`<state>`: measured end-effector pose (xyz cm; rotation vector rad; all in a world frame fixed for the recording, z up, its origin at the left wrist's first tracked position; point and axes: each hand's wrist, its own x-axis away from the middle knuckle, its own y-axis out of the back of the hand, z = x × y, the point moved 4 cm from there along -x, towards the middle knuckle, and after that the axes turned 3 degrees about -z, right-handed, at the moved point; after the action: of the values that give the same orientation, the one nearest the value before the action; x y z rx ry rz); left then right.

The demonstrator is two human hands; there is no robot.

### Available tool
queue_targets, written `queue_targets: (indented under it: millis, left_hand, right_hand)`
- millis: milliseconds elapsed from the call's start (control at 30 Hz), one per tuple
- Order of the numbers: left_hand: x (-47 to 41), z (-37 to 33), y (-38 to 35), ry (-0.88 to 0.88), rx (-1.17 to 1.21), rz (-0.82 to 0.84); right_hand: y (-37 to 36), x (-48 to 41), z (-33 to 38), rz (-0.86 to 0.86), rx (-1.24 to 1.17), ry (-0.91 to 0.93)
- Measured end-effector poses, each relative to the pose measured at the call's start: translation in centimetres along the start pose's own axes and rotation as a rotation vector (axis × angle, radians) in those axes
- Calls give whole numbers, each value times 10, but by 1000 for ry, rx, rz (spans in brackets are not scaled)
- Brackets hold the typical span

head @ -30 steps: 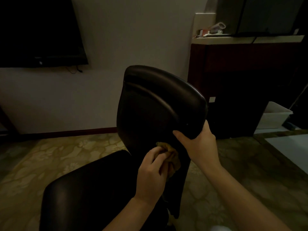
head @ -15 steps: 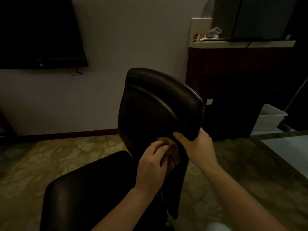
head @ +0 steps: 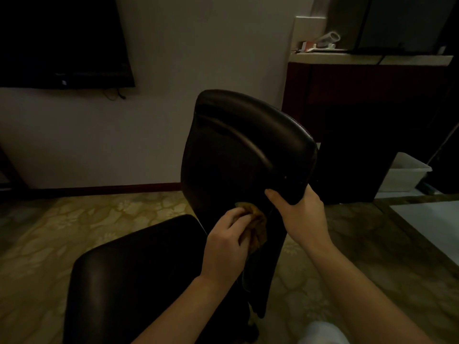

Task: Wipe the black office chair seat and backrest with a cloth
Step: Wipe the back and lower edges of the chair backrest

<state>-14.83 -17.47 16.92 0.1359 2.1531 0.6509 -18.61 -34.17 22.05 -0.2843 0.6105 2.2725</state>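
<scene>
The right hand [head: 301, 214] grips the near corner of the backrest [head: 243, 150], apparently bracing it against the left hand [head: 227, 244] just beside, whose curled fingers press a bunched cloth [head: 258, 223] onto it, with the seat [head: 139, 269] below that wrist.

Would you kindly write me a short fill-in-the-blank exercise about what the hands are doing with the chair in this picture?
1. The left hand holds a bunched ____ against the black chair.
2. The right hand grips the side edge of the chair's ____.
3. The white bin stands on the ____ beside the dark cabinet.
Missing words: cloth; backrest; floor.
</scene>
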Motion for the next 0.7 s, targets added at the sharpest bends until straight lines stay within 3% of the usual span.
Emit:
queue_targets:
  millis: [467, 700]
  left_hand:
    - [33, 22, -11, 43, 15, 4]
    - [-24, -10, 0, -63, 23, -20]
  right_hand:
    - [1, 4, -1, -4, -32, 9]
    - [1, 2, 0, -16, -10, 25]
